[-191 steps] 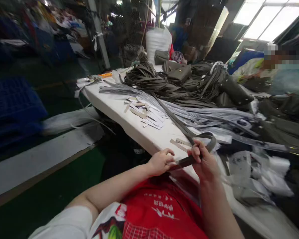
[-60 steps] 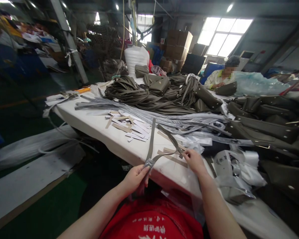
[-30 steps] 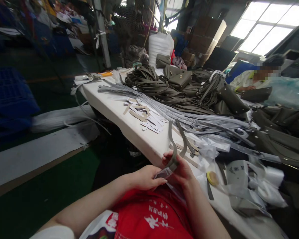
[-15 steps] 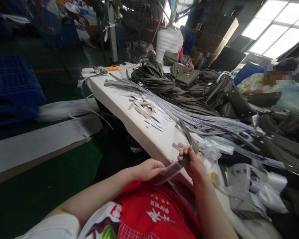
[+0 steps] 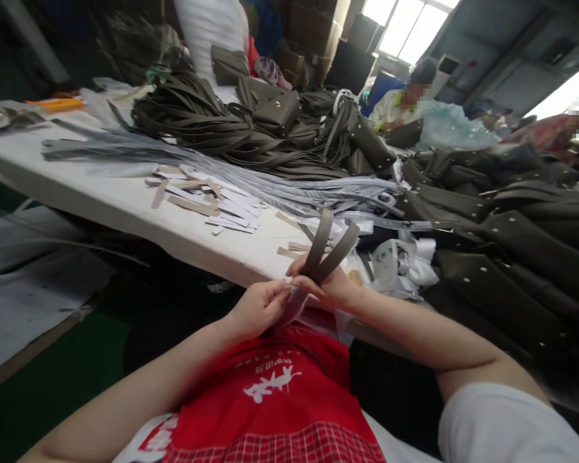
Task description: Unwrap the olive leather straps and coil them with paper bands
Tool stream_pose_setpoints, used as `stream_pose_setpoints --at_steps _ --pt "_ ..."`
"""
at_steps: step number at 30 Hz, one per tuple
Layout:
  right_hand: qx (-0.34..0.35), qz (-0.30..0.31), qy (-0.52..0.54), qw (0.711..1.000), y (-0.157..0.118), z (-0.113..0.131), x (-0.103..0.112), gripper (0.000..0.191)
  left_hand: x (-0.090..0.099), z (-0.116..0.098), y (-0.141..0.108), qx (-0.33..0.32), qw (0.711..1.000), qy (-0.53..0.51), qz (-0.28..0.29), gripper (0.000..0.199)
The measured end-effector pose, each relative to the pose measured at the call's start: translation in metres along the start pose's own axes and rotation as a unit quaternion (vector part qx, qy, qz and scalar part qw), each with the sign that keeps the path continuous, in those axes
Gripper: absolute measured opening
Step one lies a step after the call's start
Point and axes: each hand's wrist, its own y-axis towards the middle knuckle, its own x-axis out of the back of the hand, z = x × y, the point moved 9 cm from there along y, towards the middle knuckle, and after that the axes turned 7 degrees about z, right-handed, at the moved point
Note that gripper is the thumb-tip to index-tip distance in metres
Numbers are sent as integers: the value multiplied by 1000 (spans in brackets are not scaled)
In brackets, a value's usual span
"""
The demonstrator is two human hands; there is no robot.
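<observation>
My right hand [image 5: 335,288] is closed around a dark olive strap [image 5: 320,241], whose bent lengths stick up above the fingers. My left hand [image 5: 259,310] pinches the edge of a clear plastic sleeve [image 5: 295,305] just below the strap. Both hands meet in front of the red apron [image 5: 270,360], at the near edge of the white table [image 5: 110,206]. The strap's lower end is hidden by the fingers and the plastic. Small beige strips [image 5: 296,247] lie just beyond my right hand.
Loose paper strips [image 5: 226,209] lie on the table. Behind them stretch plastic-sleeved straps [image 5: 270,186] and a heap of bare olive straps [image 5: 193,122]. Dark olive bags [image 5: 521,270] pile up at the right. A co-worker [image 5: 400,106] sits across the table.
My view has swung to the right. My hands have come closer together, and the strap now stands up in bent lengths above my right hand.
</observation>
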Motion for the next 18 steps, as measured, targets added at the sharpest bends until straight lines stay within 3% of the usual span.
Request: stream_pose_setpoints --at_steps 3,7,13,18 --pt "-34 16 -28 999 -18 -10 8 28 -27 -11 3 -57 997 10 60 33" --pt "-96 -82 27 992 -32 -32 30 38 -38 -7 10 -44 998 15 35 30" --pt "-59 -215 70 972 -37 -28 44 41 -19 -14 10 -44 995 27 -82 36" --pt "-42 -253 104 961 -24 -16 28 41 2 -34 0 -69 978 111 -163 39"
